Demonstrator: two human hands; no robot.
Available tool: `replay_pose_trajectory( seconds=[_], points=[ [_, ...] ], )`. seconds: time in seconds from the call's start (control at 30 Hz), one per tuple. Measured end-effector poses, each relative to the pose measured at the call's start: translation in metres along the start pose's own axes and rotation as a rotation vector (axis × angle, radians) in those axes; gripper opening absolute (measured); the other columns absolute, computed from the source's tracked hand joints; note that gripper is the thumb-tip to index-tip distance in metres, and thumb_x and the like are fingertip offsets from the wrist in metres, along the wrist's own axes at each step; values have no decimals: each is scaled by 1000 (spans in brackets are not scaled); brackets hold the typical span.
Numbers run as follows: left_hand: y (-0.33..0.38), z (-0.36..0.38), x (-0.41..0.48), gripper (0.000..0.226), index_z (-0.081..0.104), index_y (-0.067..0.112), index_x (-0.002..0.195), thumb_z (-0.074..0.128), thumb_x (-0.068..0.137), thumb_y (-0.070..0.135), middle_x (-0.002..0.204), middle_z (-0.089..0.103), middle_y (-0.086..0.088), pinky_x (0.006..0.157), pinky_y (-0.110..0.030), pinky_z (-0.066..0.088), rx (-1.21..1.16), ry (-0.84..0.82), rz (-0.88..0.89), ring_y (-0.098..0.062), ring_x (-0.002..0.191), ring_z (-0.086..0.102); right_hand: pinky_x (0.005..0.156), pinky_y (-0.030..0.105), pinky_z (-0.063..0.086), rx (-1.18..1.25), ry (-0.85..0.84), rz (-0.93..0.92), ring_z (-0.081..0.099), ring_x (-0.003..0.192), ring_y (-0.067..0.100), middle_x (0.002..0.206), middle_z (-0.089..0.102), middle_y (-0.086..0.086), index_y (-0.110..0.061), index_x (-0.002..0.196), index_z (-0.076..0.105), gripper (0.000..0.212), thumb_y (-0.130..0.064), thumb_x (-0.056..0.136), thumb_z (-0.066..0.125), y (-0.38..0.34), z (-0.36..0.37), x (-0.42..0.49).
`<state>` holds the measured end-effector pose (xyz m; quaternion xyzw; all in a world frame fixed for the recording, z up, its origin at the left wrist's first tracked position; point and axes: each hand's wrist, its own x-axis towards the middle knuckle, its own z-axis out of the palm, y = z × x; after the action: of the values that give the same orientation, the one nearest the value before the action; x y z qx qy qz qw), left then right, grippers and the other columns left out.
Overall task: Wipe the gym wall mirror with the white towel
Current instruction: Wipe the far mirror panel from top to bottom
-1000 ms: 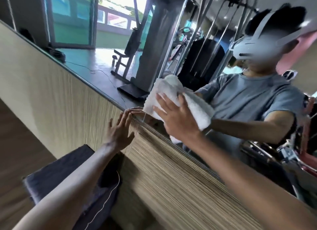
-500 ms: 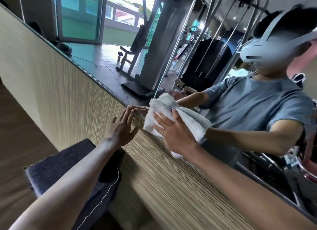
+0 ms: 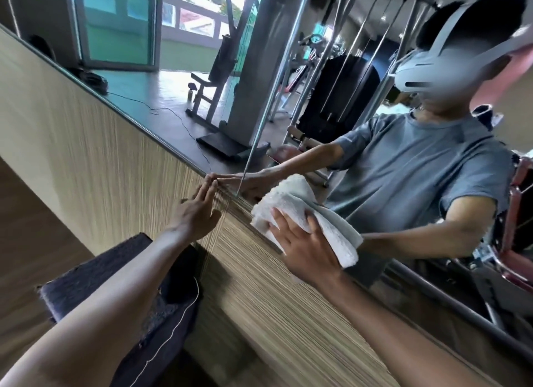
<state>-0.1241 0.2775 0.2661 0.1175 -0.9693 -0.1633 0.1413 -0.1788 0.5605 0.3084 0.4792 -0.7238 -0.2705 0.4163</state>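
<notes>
The wall mirror (image 3: pixel 178 104) fills the upper part of the view above a striped wooden wall panel (image 3: pixel 95 156). My right hand (image 3: pixel 305 245) presses a folded white towel (image 3: pixel 294 205) flat against the mirror's bottom edge, fingers spread over the cloth. To the left, my left hand (image 3: pixel 196 213) rests flat with straight fingers on the panel, its fingertips touching the mirror's lower edge. Both arms and the towel are reflected in the glass.
A dark upholstered seat (image 3: pixel 121 285) with white piping stands against the panel below my left arm. The mirror reflects a person in a grey T-shirt, weight machines and a glass door. Wooden floor (image 3: pixel 26 242) lies at the left.
My right hand has slid the towel downward and to the right along the mirror, to its bottom edge. My left hand stays braced on the panel.
</notes>
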Motion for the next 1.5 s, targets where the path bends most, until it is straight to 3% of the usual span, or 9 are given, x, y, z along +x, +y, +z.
replay_pose_trajectory(
  seconds=[0.2, 0.37, 0.6, 0.8, 0.93, 1.1, 1.27, 1.37, 1.5],
  points=[
    [10, -24, -2, 77, -14, 29, 158, 38, 101, 30, 153, -35, 15, 109, -50, 41, 96, -174, -82, -21, 151, 23, 112, 54, 21, 28, -53, 25, 39, 141, 23, 154, 45, 7, -20, 138, 61, 65, -29, 74, 69, -21, 0, 74],
    [8, -30, -2, 82, -17, 30, 157, 41, 99, 30, 157, -33, 14, 79, -33, 49, 161, -163, -50, -24, 149, 30, 114, 56, 11, 20, -119, 49, 35, 146, 16, 160, 36, 3, -25, 145, 53, 64, -33, 82, 63, -38, -1, 108],
    [21, -21, -2, 76, -8, 26, 160, 35, 101, 48, 162, -25, 15, 90, -36, 44, 115, -127, -155, -24, 149, 30, 116, 54, 13, 80, -74, 86, 29, 147, 20, 159, 36, 6, -21, 145, 53, 63, -25, 83, 58, -21, -10, 50],
    [36, -23, -1, 72, 4, 20, 160, 35, 101, 48, 167, -13, 8, 93, -44, 51, 100, -130, -178, -30, 142, 41, 112, 55, 23, -3, -55, 101, 33, 144, 26, 160, 34, 9, -16, 150, 43, 67, -24, 84, 53, 11, -20, -72],
    [70, -20, -10, 80, 12, 9, 157, 54, 94, 34, 169, -6, -6, 96, -41, 49, 112, -136, -163, -26, 150, 26, 111, 56, 26, -48, -17, 103, 33, 143, 26, 159, 38, 9, -16, 147, 46, 61, -22, 86, 48, 19, -24, -85],
    [119, -2, -27, 76, 19, -1, 155, 53, 93, 28, 167, 5, -19, 121, -49, 23, -17, -88, -208, -30, 154, 10, 113, 56, 23, 16, -9, 159, 34, 144, 25, 158, 38, 9, -16, 146, 49, 58, -15, 89, 46, 11, -19, -89],
    [184, 24, -54, 71, 33, -4, 150, 51, 96, 38, 164, 17, -23, 121, -46, 20, -167, 12, -222, -32, 153, 16, 112, 53, 26, 31, -16, 172, 37, 143, 21, 159, 39, 5, -19, 146, 51, 58, -14, 88, 43, 30, -27, -154],
    [239, 44, -77, 77, 27, -8, 151, 49, 98, 43, 165, 3, -26, 122, -50, 12, -279, 4, -220, -34, 154, 3, 114, 53, 23, 34, -30, 176, 41, 142, 17, 157, 42, 2, -23, 141, 57, 56, -18, 85, 52, 49, -32, -215],
    [320, 86, -116, 104, -2, -10, 154, 35, 85, 59, 161, -25, -25, 121, -51, -6, -477, -19, -171, -30, 150, -25, 116, 53, 22, -29, -69, 235, 32, 145, 16, 159, 38, -4, -33, 143, 53, 53, -36, 90, 59, 79, -44, -316]
  ],
)
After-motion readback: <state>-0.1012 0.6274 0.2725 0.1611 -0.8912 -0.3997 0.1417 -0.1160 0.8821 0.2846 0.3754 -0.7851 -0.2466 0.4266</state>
